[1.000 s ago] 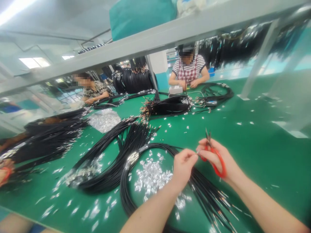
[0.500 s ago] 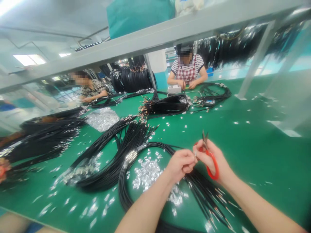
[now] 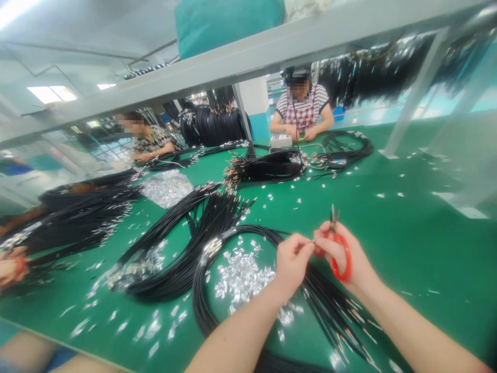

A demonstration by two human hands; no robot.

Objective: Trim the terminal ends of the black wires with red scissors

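My right hand (image 3: 345, 254) is closed around red-handled scissors (image 3: 342, 264), whose short blades point up and stand slightly apart. Its thumb and forefinger meet the fingertips of my left hand (image 3: 292, 259), which is closed in a pinch. Whatever tiny piece lies between the fingertips is too small to make out. Under both hands runs a looped bundle of black cables (image 3: 199, 295), with bare copper-coloured ends fanned out to the lower right. Inside the loop lies a heap of small silvery foil pieces (image 3: 240, 274).
More black cable bundles (image 3: 174, 274) lie to the left, near a clear bag of silvery pieces (image 3: 166, 187). Foil scraps dot the green tabletop (image 3: 407, 248). A grey shelf beam (image 3: 217, 70) crosses above. Two co-workers sit opposite; another person's hand (image 3: 11, 269) shows at far left.
The view has shifted slightly. My two hands stay together at the fingertips, and the left hand has turned a little. At far left, the other person's hand has come further into view.
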